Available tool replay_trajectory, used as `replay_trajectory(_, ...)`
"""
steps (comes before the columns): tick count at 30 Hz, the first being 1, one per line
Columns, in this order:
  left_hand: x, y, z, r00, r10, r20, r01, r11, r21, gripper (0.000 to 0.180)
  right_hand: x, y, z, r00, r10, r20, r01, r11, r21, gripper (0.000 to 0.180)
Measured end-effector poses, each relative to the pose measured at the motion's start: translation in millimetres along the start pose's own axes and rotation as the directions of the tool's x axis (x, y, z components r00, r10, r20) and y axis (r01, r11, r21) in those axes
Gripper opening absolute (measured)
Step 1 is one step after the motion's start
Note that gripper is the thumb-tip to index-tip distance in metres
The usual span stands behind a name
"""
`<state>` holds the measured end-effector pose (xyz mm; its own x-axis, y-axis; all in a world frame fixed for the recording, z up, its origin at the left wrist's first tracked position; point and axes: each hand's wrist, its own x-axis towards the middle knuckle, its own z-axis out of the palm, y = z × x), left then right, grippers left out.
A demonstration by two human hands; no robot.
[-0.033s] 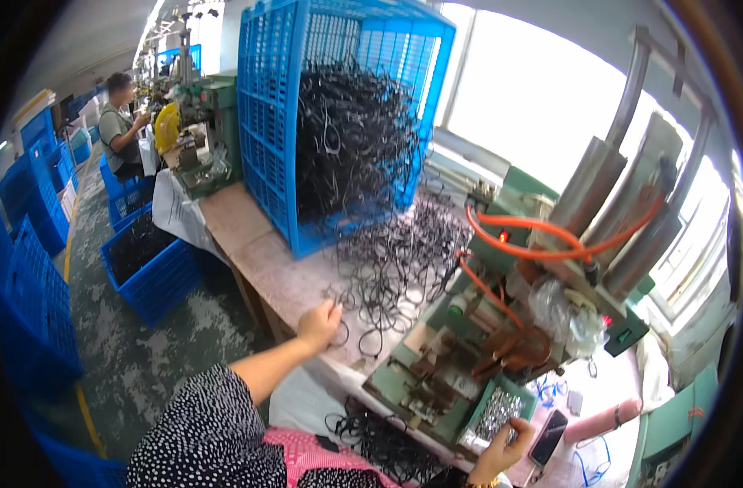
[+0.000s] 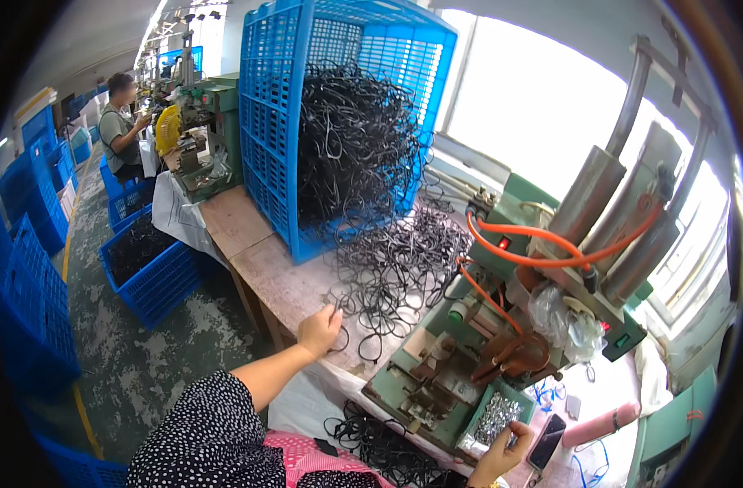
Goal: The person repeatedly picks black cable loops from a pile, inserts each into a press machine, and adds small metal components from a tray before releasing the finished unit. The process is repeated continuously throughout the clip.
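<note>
My left hand (image 2: pixel 319 330) is closed at the near edge of the table, pinching a thin black cord loop (image 2: pixel 345 340) that curves out beside the fingers. Just beyond it spreads a tangled heap of black cord loops (image 2: pixel 404 260). Lower right, my right hand (image 2: pixel 504 457) hovers by the near corner of a green tray (image 2: pixel 528 402) filled with small shiny metal pieces (image 2: pixel 497 415). Its thumb and fingers come together in a pinch; whatever is between them is too small to make out. Between the hands stands a green press machine (image 2: pixel 437 374) with metal fixtures.
A big blue crate (image 2: pixel 267 122) of black cords lies tipped on the table. Orange hoses (image 2: pixel 542 232) loop around the press. A phone (image 2: pixel 548 440) and a pink bottle (image 2: pixel 601 425) lie at right. More blue crates (image 2: pixel 156 276) stand on the floor; a person (image 2: pixel 121 126) works farther left.
</note>
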<state>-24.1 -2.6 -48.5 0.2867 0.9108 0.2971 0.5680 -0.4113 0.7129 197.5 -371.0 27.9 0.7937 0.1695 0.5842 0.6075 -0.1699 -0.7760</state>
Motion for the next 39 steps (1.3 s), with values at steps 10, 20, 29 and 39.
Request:
replay_trajectory(10, -7, 10, -6, 0.998, 0.029, -0.056, -0.029, 1.000, -0.009, 0.029, -9, -3, 6, 0.999, -0.015, -0.049, 0.003, 0.970, -0.244, 0.020)
replay_trajectory(20, -6, 5, 0, 0.999, 0.015, -0.046, -0.016, 1.000, -0.019, 0.032, -13, -5, 2, 0.999, -0.024, -0.031, 0.016, 0.971, -0.237, 0.019)
replay_trajectory(29, 79, 94, -32, 0.896, 0.444, -0.009, -0.442, 0.891, -0.099, 0.025, -13, -1, 1, 0.993, 0.104, 0.058, -0.095, 0.986, -0.140, 0.017)
replay_trajectory(39, 272, 186, -167, 0.896, 0.399, -0.195, -0.089, 0.593, 0.800, 0.109, -9, -13, 9, 0.992, -0.107, 0.062, 0.124, 0.901, -0.415, 0.021)
